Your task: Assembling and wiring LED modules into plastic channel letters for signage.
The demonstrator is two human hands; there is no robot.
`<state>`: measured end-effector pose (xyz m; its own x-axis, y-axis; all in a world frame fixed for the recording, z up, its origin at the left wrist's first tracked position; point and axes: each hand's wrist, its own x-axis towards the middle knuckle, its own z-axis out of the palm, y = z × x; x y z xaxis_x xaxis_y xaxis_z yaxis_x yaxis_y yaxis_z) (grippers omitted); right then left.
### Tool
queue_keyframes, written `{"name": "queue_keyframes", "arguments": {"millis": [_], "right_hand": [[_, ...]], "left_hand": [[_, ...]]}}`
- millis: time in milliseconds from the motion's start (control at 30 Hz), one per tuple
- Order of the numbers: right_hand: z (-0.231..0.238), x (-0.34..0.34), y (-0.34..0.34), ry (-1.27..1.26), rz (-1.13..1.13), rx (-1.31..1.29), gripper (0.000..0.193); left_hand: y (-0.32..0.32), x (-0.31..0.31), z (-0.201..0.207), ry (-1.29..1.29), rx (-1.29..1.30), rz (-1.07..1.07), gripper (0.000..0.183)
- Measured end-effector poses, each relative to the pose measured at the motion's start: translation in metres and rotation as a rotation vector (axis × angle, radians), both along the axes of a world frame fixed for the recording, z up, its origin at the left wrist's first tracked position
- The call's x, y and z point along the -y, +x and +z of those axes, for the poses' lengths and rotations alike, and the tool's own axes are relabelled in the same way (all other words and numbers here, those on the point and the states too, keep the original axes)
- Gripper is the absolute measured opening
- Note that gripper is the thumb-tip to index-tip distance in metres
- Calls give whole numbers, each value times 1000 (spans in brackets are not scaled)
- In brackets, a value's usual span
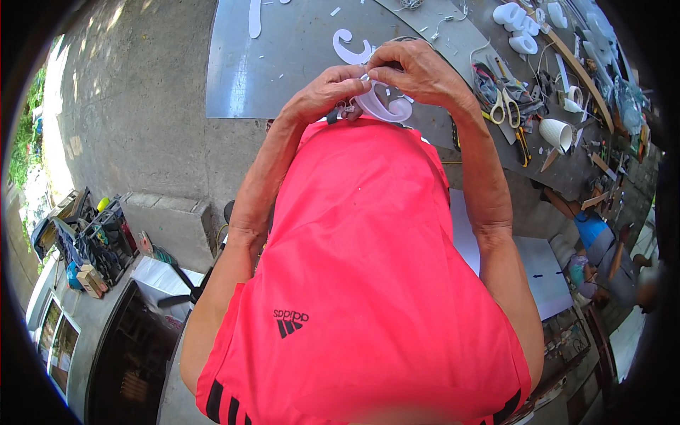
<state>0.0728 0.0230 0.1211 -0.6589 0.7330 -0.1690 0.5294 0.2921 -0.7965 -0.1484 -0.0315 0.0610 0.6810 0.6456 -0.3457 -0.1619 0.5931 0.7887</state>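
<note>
My left hand [331, 93] and my right hand [419, 73] meet over the near edge of a grey table [297, 78]. Both are closed, fingertips pinching a small white piece [365, 77] whose kind is too small to make out. Just beneath the fingers is a white curled, comma-shaped piece [388, 111], partly hidden by the hands; whether the fingers also grip it is unclear. A similar white curl [348, 48] lies flat on the table beyond them. Some thin wire [347, 108] shows under my left hand.
To the right lie cream-handled scissors [505, 108], a yellow-and-black cutter [523, 146], a white textured cup-shaped thing [556, 134] and several white rolls [523, 42]. A long wooden strip [588, 67] runs along that side. At lower left are a concrete block [166, 223] and piled bags [71, 244]. Another person [602, 241] is at far right.
</note>
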Motion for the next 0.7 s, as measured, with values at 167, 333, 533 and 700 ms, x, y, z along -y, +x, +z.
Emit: {"name": "queue_keyframes", "arguments": {"millis": [167, 333, 533, 700], "right_hand": [[-2, 3, 0, 29, -42, -49, 24], [3, 6, 1, 131, -70, -92, 17], [0, 7, 6, 158, -109, -173, 15], [-6, 9, 5, 243, -94, -138, 14]], "left_hand": [[1, 0, -2, -21, -11, 18, 37], [-2, -2, -6, -30, 13, 41, 42], [-4, 0, -7, -28, 75, 109, 49], [-6, -3, -9, -21, 72, 144, 53]]}}
